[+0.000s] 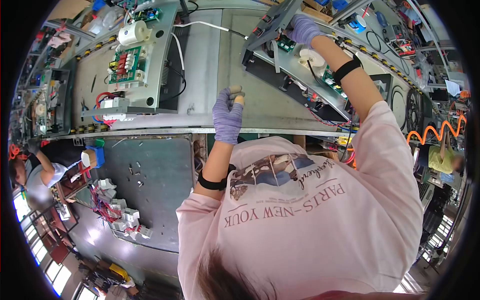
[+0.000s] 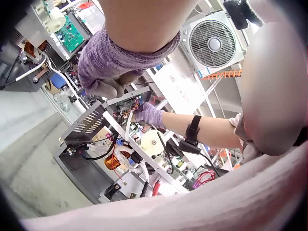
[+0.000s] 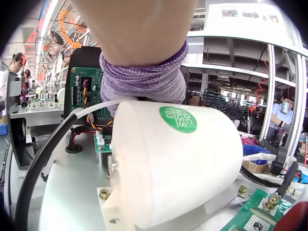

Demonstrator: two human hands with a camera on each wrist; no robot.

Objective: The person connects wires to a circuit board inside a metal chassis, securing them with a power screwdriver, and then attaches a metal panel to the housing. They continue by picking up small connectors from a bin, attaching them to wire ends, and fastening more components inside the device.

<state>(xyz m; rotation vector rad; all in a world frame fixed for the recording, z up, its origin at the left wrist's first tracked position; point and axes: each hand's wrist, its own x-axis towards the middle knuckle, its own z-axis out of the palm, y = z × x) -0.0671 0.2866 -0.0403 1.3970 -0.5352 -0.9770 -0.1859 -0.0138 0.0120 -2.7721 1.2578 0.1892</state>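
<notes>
My left hand (image 1: 229,115), in a purple knit glove with pale fingertips, hovers over the bench between two units. Its fingers are loosely bent and nothing shows in them. My right hand (image 1: 304,30), gloved alike, reaches to the far end of the right-hand metal chassis (image 1: 310,75). It is right at the back of a dark end panel (image 1: 270,25), which bears a green circuit board (image 3: 86,89). The fingers are hidden, and I cannot tell whether they grip the panel. Below the wrist sits a white cylindrical capacitor (image 3: 178,154) with a green QC sticker.
Another open chassis (image 1: 150,85) with a white cylinder and green boards stands on the left. A white cable (image 1: 210,25) runs between the units. Behind the bench edge, a dark mat (image 1: 160,175) holds several white connectors (image 1: 120,207) with wires. A person (image 1: 37,172) works at far left.
</notes>
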